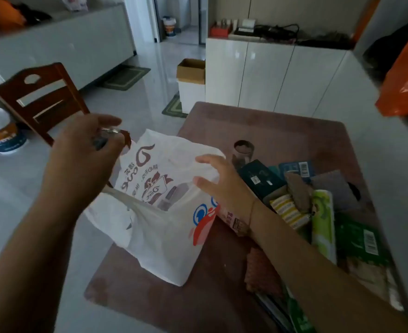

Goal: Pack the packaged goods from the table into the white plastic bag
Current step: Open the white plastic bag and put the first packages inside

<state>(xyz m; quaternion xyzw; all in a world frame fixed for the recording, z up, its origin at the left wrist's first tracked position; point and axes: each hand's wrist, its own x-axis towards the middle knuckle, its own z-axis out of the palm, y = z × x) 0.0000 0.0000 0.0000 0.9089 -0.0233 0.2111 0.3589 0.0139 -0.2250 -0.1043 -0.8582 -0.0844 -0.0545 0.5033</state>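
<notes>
Bag going up, goods waiting.
Left hand (82, 152) is pinching the bag (164, 212); right hand (222, 183), fingers spread, is hiding some packets (291, 210).

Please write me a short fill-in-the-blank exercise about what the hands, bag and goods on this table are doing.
1. The left hand pinches the white plastic bag by its ____.
2. The right hand rests on the bag with fingers ____.
3. The packaged goods lie to the ____ of the bag.

Missing words: handle; spread; right
</notes>
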